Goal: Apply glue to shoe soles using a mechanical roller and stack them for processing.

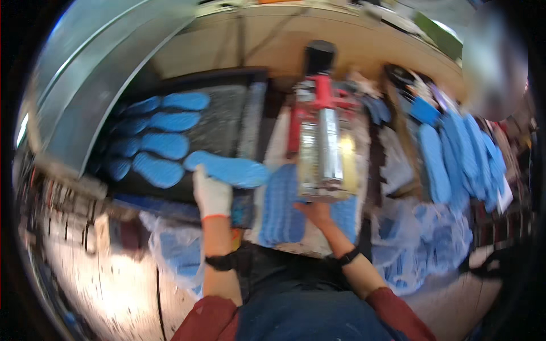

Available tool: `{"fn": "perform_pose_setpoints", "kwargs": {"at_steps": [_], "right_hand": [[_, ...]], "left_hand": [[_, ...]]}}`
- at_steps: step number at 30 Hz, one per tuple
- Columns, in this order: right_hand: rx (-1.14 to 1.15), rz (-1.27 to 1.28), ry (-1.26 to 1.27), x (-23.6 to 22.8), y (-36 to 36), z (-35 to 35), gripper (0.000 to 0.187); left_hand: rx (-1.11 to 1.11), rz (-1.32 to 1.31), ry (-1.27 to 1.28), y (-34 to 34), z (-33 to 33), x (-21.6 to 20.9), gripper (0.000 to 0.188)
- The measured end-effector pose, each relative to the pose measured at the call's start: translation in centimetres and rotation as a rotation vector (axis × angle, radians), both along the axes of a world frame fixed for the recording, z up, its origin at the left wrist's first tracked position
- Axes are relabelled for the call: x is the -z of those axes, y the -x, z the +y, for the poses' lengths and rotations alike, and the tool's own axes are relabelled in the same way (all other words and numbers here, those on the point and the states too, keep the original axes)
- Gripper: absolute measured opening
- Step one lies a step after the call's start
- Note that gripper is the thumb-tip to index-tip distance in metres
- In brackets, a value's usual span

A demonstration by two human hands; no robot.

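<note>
My left hand [211, 192], in a white glove with an orange cuff, grips a blue insole [239, 172] near its left end. That insole spans the right edge of a dark tray [219, 116], where several more blue insoles [160, 170] lie in rows. My bare right hand [316, 212] is at the lower front of a red and metal press [327, 153]. Its fingers are blurred and partly hidden there, so their grip is unclear. Beside it, blue insoles [280, 207] lie side by side on a pale board [307, 243].
A grey metal hood [108, 74] slopes over the left side. On the right lies a pile of blue insoles [463, 153]. Clear plastic bags with blue pieces stand below, one bag [418, 244] at right and another bag [176, 244] at left.
</note>
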State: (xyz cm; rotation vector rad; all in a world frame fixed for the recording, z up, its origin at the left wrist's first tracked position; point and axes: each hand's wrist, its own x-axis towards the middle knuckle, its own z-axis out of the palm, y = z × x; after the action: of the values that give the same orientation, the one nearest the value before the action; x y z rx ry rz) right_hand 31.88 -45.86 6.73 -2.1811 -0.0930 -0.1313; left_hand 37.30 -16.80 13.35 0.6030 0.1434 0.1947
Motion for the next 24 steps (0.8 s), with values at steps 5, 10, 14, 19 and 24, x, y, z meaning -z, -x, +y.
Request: {"fn": "perform_pose_setpoints", "kwargs": {"at_steps": [5,10,14,19,24], "right_hand": [[0.106,-0.071,-0.163,3.6,-0.8,-1.4,0.05],[0.559,0.073,-0.151,-5.2,2.7,-7.5,0.049],[0.268,-0.535,0.196,-13.7,0.9,-12.9,0.048],[-0.008,-0.738,0.453,-19.1,-1.9,-10.4,0.041],[-0.093,-0.555,0.044,-17.7,0.8,-9.5,0.031]], "left_hand": [[-0.636,0.362,-1.055,4.3,-3.8,-8.1,0.055],[-0.544,-0.101,-1.049,8.6,-5.9,-11.6,0.057],[-0.171,-0.428,-0.71,7.9,-10.1,-12.2,0.063],[0.214,-0.549,-0.457,3.4,-17.3,-14.6,0.074],[0.229,-0.482,-0.73,0.4,-18.5,-13.6,0.072]]}}
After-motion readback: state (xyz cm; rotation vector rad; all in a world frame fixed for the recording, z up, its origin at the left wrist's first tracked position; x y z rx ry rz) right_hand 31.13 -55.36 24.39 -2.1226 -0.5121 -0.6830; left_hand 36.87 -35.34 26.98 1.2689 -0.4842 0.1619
